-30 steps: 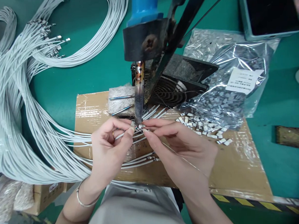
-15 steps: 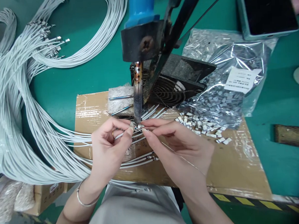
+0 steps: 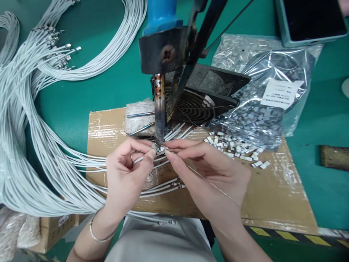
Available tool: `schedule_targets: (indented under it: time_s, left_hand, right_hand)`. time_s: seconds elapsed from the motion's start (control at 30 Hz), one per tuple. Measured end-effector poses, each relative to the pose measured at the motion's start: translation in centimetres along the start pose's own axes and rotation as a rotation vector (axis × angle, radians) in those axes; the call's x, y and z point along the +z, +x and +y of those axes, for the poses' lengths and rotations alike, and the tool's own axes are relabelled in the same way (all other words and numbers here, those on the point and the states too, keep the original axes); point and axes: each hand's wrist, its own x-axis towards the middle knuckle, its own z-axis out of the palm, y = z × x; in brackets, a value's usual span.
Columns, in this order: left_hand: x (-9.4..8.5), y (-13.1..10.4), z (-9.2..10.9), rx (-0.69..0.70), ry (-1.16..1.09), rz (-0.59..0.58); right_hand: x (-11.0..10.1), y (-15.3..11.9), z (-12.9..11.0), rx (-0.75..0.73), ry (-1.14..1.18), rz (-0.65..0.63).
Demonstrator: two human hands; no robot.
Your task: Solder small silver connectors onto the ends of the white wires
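My left hand (image 3: pixel 132 167) pinches a white wire (image 3: pixel 139 159) by its end, thumb against forefinger. Directly above the fingertips stands a soldering iron (image 3: pixel 160 112), blue-handled and clamped in a black holder, its tip pointing down. My right hand (image 3: pixel 206 168) is closed on a thin solder wire (image 3: pixel 213 186), which trails back across the palm. Between the two hands sits a small metal terminal (image 3: pixel 163 148), close to the iron's tip. Whether tip and terminal touch, I cannot tell. More white wires (image 3: pixel 162 188) with metal ends lie below the hands.
A large bundle of white wires (image 3: pixel 12 152) fills the left side. Behind the iron stands a black fan (image 3: pixel 195 107). Loose metal pieces (image 3: pixel 240 147) lie beside a clear plastic bag (image 3: pixel 265 120). Cardboard (image 3: pixel 274 196) covers the green table (image 3: pixel 328 121). A dark-screened device (image 3: pixel 313 15) stands back right.
Both hands keep their grip and stay almost still. The soldering iron appears slightly lower and further left, and the whole view has shifted a little.
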Motion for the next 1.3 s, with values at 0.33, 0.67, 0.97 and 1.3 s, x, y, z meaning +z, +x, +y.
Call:
schedule_targets:
  time_s: [0.33, 0.67, 0.97, 1.3]
  left_hand:
    - [-0.12, -0.14, 0.00, 0.009, 0.007, 0.004]
    - [0.01, 0.01, -0.23, 0.023, -0.016, -0.009]
    - [-0.21, -0.14, -0.41, 0.046, -0.016, -0.026]
    - [-0.12, 0.09, -0.51, 0.036, -0.011, -0.024]
  right_hand:
    - [-0.05, -0.12, -0.03, -0.011, 0.006, -0.001]
    - [0.03, -0.11, 0.06, -0.035, 0.005, 0.005]
    - [0.01, -0.14, 0.23, -0.050, 0.006, -0.004]
    - [0.01, -0.19, 0.25, -0.041, -0.018, 0.009]
